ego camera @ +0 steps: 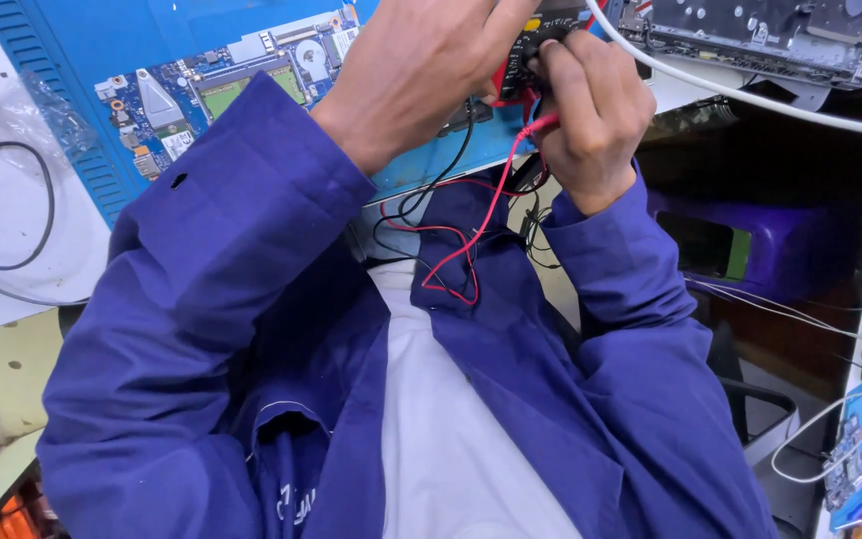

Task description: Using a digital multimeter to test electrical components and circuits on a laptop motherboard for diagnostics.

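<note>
- Left hand (pixel 421 70), upper centre of the frame: fingers curled around the near side of a small black meter (pixel 541 45), steadying it; blue sleeve runs down to lower left.
- Right hand (pixel 591 110), just right of it: thumb and fingers pressed together on the meter's lower edge, pinching where the red lead (pixel 491 210) plugs in.
- Black meter: held between both hands at top centre, above the edge of the blue mat (pixel 42 60); mostly hidden by fingers.
- Red lead and black lead (pixel 431 190): hang in tangled loops from the meter down over the person's chest, centre of the frame.
- Circuit board (pixel 221 80): bare, flat on the mat, upper left, apart from both hands.
- White cable (pixel 750 95): crosses upper right, under an opened grey chassis (pixel 770 30).
- Risk, as I judge it: the looped leads could snag on a sleeve and yank the meter loose, or drag across the exposed board.
</note>
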